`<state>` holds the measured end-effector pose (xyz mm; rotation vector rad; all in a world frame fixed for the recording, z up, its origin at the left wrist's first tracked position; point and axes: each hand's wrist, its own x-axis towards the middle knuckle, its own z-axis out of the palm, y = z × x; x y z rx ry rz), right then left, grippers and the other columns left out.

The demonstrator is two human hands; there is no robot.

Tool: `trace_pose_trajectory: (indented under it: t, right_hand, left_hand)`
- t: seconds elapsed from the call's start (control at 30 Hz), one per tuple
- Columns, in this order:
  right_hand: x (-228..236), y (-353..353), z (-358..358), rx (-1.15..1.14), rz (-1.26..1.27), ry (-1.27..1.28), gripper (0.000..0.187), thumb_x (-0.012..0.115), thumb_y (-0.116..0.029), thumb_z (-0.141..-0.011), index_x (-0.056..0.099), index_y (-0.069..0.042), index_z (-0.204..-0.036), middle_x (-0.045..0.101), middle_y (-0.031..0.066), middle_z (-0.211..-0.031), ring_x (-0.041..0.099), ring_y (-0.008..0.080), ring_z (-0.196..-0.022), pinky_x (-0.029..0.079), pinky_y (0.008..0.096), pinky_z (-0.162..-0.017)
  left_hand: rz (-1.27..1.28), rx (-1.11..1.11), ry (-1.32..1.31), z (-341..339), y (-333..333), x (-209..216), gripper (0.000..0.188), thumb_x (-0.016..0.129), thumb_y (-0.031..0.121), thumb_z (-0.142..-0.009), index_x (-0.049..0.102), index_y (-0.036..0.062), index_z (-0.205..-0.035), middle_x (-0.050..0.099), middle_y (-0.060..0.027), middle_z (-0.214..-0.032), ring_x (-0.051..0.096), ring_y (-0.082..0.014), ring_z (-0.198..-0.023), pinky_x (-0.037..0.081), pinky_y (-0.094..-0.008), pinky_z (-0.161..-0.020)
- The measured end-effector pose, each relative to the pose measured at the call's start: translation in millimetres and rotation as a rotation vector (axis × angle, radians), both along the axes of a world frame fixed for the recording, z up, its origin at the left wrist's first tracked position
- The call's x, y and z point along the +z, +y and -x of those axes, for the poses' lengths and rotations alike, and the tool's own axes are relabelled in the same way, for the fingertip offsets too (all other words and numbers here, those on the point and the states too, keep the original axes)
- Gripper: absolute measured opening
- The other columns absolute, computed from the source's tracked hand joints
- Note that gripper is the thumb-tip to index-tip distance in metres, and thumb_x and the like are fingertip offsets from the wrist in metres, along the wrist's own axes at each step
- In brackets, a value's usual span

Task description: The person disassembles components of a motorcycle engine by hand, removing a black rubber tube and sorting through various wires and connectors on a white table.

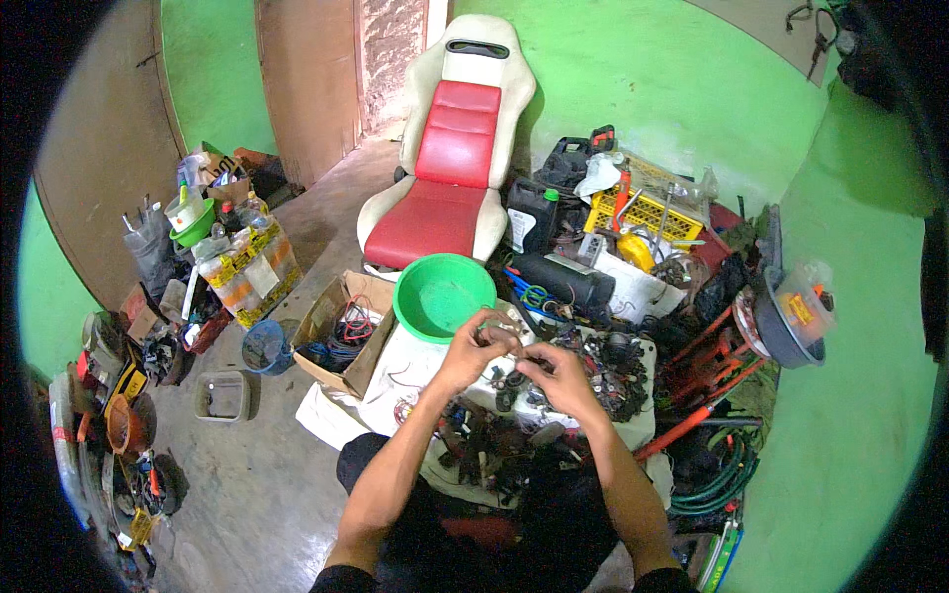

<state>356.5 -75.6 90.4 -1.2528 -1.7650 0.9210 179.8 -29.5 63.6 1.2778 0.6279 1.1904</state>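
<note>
My left hand [477,348] and my right hand [558,378] meet fingertip to fingertip above a heap of small parts. Both are closed in a pinch; whatever lies between the fingers is too small to make out. Below and to the right, small dark and metallic parts [615,374] cover a white cloth-like surface. Nearer to me lies another pile of dark parts [484,447], partly hidden by my forearms. A green plastic basin [445,296] stands just beyond my left hand.
Left of the basin, an open cardboard box [341,341] holds coiled wires. Behind stands a red and white car seat [457,148]. Right are a black cylinder [568,282], a yellow crate [657,219] and a red metal frame [712,361]. A blue bucket [265,346] and square tub [222,397] sit left.
</note>
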Motion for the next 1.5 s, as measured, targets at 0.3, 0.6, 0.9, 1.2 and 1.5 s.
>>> trace_pose_trajectory:
  t: [0.3,0.6,0.9,1.2,1.5]
  right_hand:
    - [-30,4,12,-0.083,-0.086,-0.049,0.020,0.066,-0.013,-0.083,0.053,0.000,-0.089,0.062,0.0133,-0.084,0.061,0.0242,-0.080,0.047,0.0353,-0.074]
    - [-26,6,34,-0.137,-0.075,-0.104,0.025,0.065,-0.019,-0.085,0.052,-0.001,-0.097,0.064,0.0172,-0.089,0.064,0.0334,-0.085,0.048,0.0409,-0.074]
    - [-18,26,29,-0.023,-0.159,-0.147,0.025,0.056,-0.009,-0.088,0.054,0.001,-0.111,0.063,0.0205,-0.096,0.064,0.0338,-0.087,0.049,0.0399,-0.077]
    - [-14,27,10,0.050,-0.334,-0.218,0.019,0.060,0.002,-0.079,0.061,0.000,-0.098,0.062,0.0156,-0.088,0.060,0.0338,-0.079,0.048,0.0397,-0.070]
    - [-23,20,17,-0.110,-0.060,-0.276,0.012,0.060,-0.015,-0.087,0.059,-0.004,-0.089,0.064,0.0194,-0.081,0.061,0.0389,-0.076,0.047,0.0454,-0.066]
  left_hand:
    - [0.061,-0.006,0.118,-3,0,-6,0.035,0.062,-0.004,-0.078,0.049,0.0003,-0.110,0.063,-0.0055,-0.083,0.059,-0.0104,-0.080,0.047,-0.0256,-0.074]
    - [0.241,0.016,-0.098,9,3,-5,0.032,0.059,-0.006,-0.077,0.049,-0.0011,-0.107,0.063,-0.0079,-0.085,0.059,-0.0120,-0.079,0.047,-0.0259,-0.072]
    - [0.345,0.048,-0.196,13,21,-11,0.029,0.062,0.001,-0.082,0.048,-0.0012,-0.108,0.061,-0.0086,-0.087,0.058,-0.0148,-0.078,0.047,-0.0269,-0.070]
    - [0.402,-0.053,-0.092,11,16,-3,0.031,0.068,0.013,-0.084,0.054,-0.0001,-0.109,0.059,-0.0043,-0.085,0.055,-0.0122,-0.074,0.044,-0.0252,-0.070]
    - [0.441,-0.038,-0.136,11,19,-3,0.031,0.066,0.011,-0.083,0.052,-0.0011,-0.109,0.058,-0.0059,-0.085,0.055,-0.0129,-0.074,0.044,-0.0261,-0.072]
